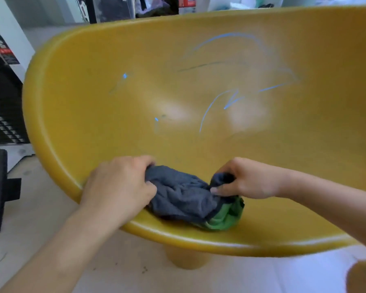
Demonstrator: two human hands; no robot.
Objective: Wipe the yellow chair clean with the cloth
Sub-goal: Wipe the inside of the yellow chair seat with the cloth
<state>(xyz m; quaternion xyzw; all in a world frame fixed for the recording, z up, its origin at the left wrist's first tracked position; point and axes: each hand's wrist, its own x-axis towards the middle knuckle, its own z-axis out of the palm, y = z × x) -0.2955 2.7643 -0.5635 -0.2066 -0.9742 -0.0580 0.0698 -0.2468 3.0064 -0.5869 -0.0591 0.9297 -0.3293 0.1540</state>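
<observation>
The cloth [184,197] lies bunched on the near lip of the yellow chair [89,106], in the lower centre of the frame. It is dark grey, with a green fold showing at its lower right end. Both hands have it. The left hand [118,185] has its grip closed on the cloth's left end, fingers curled into the fabric. The right hand [247,180] pinches the right end, thumb laid along the top. The bundle's long axis runs left to right between them. The blue marks [211,108] (thin curved streaks, a few of them faint and dark) sit up-frame from the cloth, across the middle and upper right of the seat, well apart from it. The wipe will likely have to travel up the frame and a little rightward, and the right hand looks nearer to the densest streaks.
</observation>
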